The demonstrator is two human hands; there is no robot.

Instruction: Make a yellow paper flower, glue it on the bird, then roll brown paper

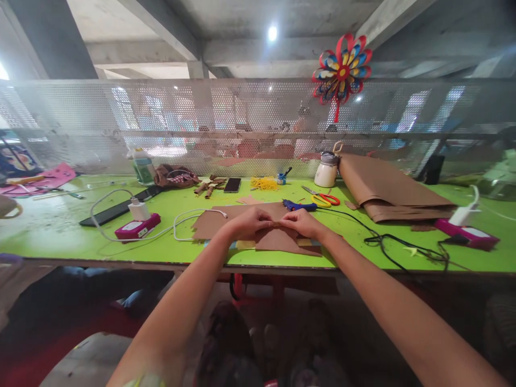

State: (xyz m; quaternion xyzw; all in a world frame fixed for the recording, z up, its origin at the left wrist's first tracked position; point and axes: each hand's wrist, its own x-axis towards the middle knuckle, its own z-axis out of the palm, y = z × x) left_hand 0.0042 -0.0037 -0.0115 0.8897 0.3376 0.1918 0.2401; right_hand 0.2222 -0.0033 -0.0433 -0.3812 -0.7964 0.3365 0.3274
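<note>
Both hands meet over a piece of brown paper [280, 240] near the front edge of the green table. My left hand [253, 221] pinches the paper's upper edge, which looks folded or rolled. Close beside it, my right hand [301, 221] pinches the same edge, fingers closed. More brown paper [215, 217] lies flat underneath and to the left. Just beyond my right hand rests a blue glue gun [299, 206], its black cord trailing right. Scissors [322, 199] with yellow and red handles lie behind it.
A large folded stack of brown paper [397, 185] sits at right. Purple power strips [139, 227] stand at both sides, a white cable [193, 212] looping from the left one. Farther back are a phone [233, 185], yellow strips [265, 184] and a white jar [325, 171] before a perforated screen [242, 118].
</note>
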